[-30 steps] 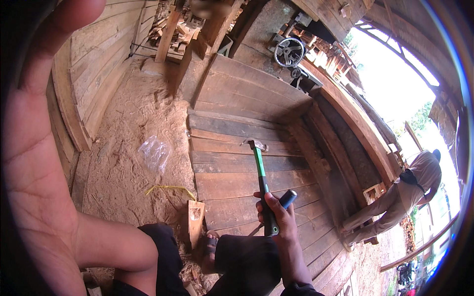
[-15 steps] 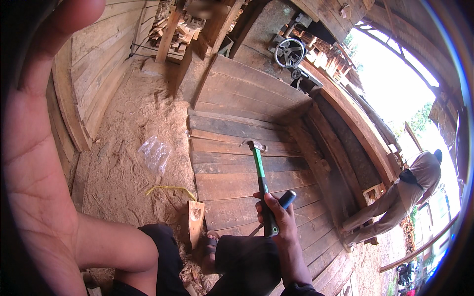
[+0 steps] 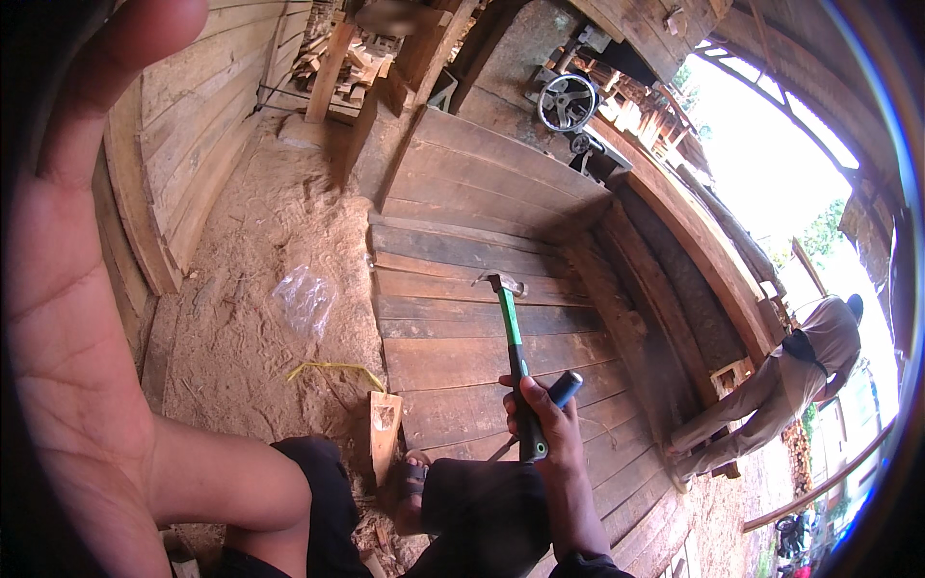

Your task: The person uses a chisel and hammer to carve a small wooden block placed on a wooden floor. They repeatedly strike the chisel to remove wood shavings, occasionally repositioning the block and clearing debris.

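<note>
My right hand is closed around a claw hammer with a green and black handle, its steel head pointing up and away. The same hand also grips a second tool with a dark blue handle. Its thin shaft slants down to the left, and the tip is hidden behind my leg. My left hand is raised very close at the left edge, palm showing and a digit stretched upward; its other fingers run out of view. Nothing shows in it. Below, by my sandalled foot, a wood block with a cut hollow stands on end.
Dark planks lie ahead, beside sawdust-covered ground with clear plastic and a yellow strap. A machine with a handwheel stands beyond. At right another person bends near a long beam. A plank wall rises left.
</note>
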### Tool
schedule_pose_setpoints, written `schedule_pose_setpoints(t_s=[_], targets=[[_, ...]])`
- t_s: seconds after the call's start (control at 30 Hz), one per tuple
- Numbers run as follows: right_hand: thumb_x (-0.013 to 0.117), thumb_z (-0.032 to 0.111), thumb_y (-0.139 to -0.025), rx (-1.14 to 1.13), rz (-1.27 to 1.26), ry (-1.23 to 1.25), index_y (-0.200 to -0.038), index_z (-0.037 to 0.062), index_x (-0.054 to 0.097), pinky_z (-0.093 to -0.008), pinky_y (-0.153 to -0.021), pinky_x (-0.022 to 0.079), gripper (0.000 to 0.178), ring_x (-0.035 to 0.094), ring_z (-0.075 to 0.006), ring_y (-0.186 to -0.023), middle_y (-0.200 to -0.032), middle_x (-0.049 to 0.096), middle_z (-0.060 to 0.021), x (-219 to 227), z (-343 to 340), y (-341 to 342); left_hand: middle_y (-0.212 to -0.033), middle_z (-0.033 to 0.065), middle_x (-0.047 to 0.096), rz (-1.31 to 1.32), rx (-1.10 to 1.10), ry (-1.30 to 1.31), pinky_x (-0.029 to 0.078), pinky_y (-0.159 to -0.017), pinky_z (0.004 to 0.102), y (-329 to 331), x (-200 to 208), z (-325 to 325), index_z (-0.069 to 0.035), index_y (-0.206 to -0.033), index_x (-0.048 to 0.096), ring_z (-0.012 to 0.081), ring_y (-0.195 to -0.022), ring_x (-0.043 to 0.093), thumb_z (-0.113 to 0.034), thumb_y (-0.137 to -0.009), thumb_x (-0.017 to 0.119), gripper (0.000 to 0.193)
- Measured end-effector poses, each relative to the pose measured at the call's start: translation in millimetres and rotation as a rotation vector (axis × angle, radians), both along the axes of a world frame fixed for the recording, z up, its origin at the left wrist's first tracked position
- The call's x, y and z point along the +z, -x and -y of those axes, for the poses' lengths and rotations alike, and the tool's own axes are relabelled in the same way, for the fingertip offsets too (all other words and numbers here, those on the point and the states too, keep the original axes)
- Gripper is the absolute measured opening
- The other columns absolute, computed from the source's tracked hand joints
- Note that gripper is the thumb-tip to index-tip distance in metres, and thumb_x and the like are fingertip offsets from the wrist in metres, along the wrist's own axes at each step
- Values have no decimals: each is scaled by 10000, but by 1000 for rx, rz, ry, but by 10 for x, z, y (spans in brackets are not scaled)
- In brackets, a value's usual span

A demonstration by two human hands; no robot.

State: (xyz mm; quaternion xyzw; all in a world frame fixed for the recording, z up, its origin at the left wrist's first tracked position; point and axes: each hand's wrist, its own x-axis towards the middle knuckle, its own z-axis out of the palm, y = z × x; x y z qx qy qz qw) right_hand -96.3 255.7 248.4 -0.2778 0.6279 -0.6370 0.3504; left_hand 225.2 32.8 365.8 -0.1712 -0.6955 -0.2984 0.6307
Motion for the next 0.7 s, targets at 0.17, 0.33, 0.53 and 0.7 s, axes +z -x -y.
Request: schedule_pose_setpoints(t_s=[0.17, 0.33, 0.53, 0.7], targets=[[632, 293, -955, -10, 12, 6, -1113, -75, 631, -246, -569, 476, 400, 601, -124, -621, -780, 638, -68, -19, -13, 30, -1127, 150, 540, 0, -3, 0, 461, -863, 417, 22, -50, 10, -82, -1238, 442, 348, -1109, 534, -334, -968, 469, 370], [636, 298, -952, -13, 27, 24, -1111, -75, 631, -243, -570, 478, 406, 603, -122, -625, -786, 641, -69, -26, -34, 68, -1125, 149, 540, -8, 3, 1, 460, -862, 419, 32, -55, -9, -82, -1238, 443, 351, -1110, 532, -332, -968, 470, 369], [638, 300, -952, -24, -7, 35, -1109, -78, 629, -242, -562, 478, 410, 606, -124, -622, -803, 650, -77, -35, -27, 69, -1124, 147, 541, -4, -11, -2, 459, -860, 420, 23, -52, 1, -83, -1239, 444, 354, -1112, 531, -330, -968, 472, 367], [642, 305, -950, -23, -8, 29, -1113, -75, 629, -242, -555, 477, 414, 611, -126, -629, -815, 655, -80, -49, -48, 105, -1122, 146, 541, 9, -29, 4, 459, -858, 422, 22, -69, 38, -83, -1240, 445, 357, -1113, 530, -328, -969, 473, 366]])
